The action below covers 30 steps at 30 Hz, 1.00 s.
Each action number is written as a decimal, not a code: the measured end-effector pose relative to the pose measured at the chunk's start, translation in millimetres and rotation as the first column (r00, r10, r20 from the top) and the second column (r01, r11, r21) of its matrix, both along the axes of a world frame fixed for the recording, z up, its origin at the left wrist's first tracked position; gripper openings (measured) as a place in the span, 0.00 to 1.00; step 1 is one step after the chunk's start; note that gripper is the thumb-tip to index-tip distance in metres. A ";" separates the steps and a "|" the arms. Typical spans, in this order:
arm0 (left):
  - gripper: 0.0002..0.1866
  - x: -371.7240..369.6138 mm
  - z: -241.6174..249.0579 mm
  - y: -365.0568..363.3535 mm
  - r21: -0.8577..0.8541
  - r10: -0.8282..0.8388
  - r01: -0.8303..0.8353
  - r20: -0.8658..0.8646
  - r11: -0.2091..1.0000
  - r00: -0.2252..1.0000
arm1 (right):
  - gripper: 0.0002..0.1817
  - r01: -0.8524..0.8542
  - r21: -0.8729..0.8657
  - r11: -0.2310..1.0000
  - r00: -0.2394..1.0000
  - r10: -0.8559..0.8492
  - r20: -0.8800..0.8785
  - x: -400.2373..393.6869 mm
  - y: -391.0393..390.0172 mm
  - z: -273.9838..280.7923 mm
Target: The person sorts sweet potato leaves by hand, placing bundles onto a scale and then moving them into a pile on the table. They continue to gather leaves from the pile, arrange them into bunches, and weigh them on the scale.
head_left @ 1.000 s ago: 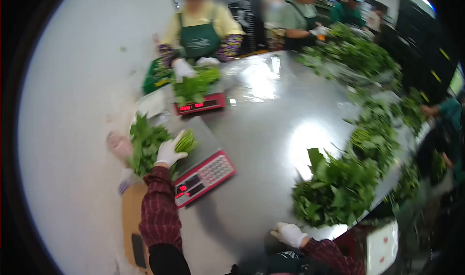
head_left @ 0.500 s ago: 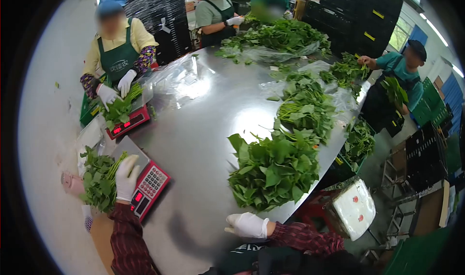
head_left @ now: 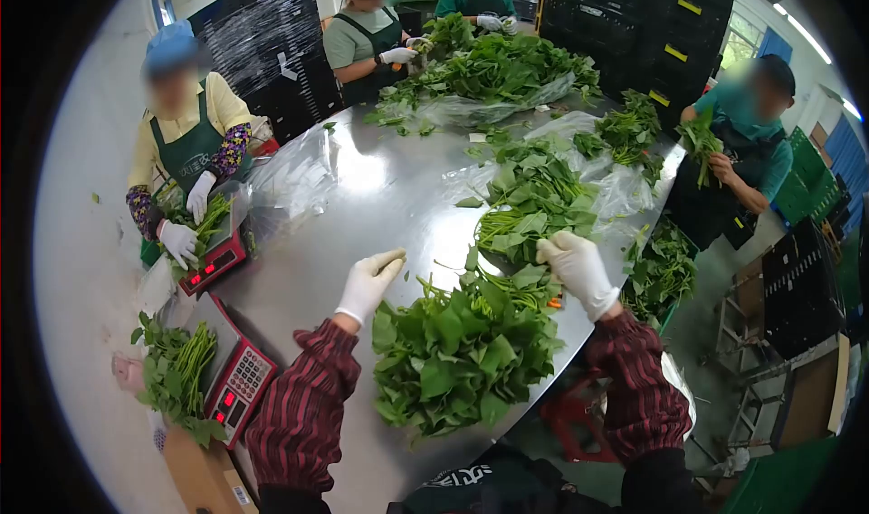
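Note:
Above the bare metal near the front pile hovers my left hand (head_left: 369,285), white-gloved, its fingers stretched to the right with nothing in them. A dense pile of leafy greens (head_left: 466,356) lies just right of it, stalks pointing away from me. My right hand (head_left: 579,271), also gloved, has its fingers curled at the edge of the greens behind that pile (head_left: 534,211); its fingertips are partly hidden. To my left, a bunch of leafy greens (head_left: 181,365) rests on a red digital scale (head_left: 243,378), untouched by either hand.
Metal table (head_left: 308,261) between us. A co-worker (head_left: 195,138) at left handles greens on a second red scale (head_left: 213,262). Several others handle greens around the far heap (head_left: 507,71). Plastic film (head_left: 294,175) lies on the table. A cardboard box (head_left: 204,473) stands front left, a red stool (head_left: 575,414) front right.
My left hand has left the bunch on the scale and moved right. My right hand has risen from the table's front edge to the greens. The view has shifted slightly.

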<state>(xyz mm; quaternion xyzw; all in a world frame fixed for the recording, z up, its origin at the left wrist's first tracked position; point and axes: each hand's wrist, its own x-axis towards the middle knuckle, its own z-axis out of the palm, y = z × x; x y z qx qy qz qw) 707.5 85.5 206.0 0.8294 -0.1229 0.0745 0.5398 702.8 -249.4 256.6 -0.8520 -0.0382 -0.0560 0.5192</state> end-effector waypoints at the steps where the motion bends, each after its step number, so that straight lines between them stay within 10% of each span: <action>1: 0.16 12.6 -16.4 -5.4 -0.016 0.069 -0.074 -0.212 0.997 0.975 | 0.16 -0.052 -0.080 0.995 0.995 0.059 0.082 19.1 -2.2 -19.9; 5: 0.24 11.5 -66.6 -5.9 0.304 0.204 -0.048 -0.505 0.951 0.839 | 0.24 -0.323 -0.405 0.855 0.929 0.369 0.038 55.1 25.6 -70.2; 8: 0.34 -23.3 -92.1 4.5 0.201 0.127 0.033 -0.727 0.979 0.674 | 0.35 -0.589 -0.594 0.547 0.805 0.455 -0.380 67.6 38.7 -112.6; 13: 0.32 -64.8 -84.0 -5.2 -0.159 -0.103 -0.056 -0.832 0.986 0.546 | 0.14 -0.832 -0.519 0.199 0.456 0.779 -0.431 61.4 11.7 -172.9; 16: 0.30 -63.4 -55.4 -27.2 -0.280 -0.168 -0.277 -0.915 0.919 0.368 | 0.14 -0.911 -0.335 0.239 0.390 0.763 -0.515 52.9 9.2 -208.3; 23: 0.29 -85.3 -86.9 -45.4 -0.340 -0.160 -0.256 -0.829 0.905 0.535 | 0.14 -0.982 -0.018 0.187 0.187 0.962 -0.201 22.2 4.9 -212.2; 27: 0.28 -76.5 -69.8 -52.3 -0.404 -0.190 -0.355 -0.841 0.843 0.507 | 0.19 -0.469 0.800 0.374 0.190 0.927 -0.322 -15.0 12.2 -170.1; 28: 0.29 -76.8 -80.8 -43.8 -0.416 -0.263 -0.313 -0.863 0.854 0.431 | 0.18 -0.911 0.299 0.283 0.275 0.959 -0.070 -19.2 16.1 -193.5; 29: 0.31 -81.3 -82.8 -35.5 -0.434 -0.331 -0.274 -0.876 0.858 0.350 | 0.18 -0.448 0.806 0.388 0.194 0.922 -0.336 -27.5 18.8 -156.5; 30: 0.31 -89.2 -83.5 -29.3 -0.426 -0.308 -0.307 -0.878 0.851 0.366 | 0.17 -0.623 0.702 0.344 0.190 0.938 -0.291 -32.3 27.3 -148.9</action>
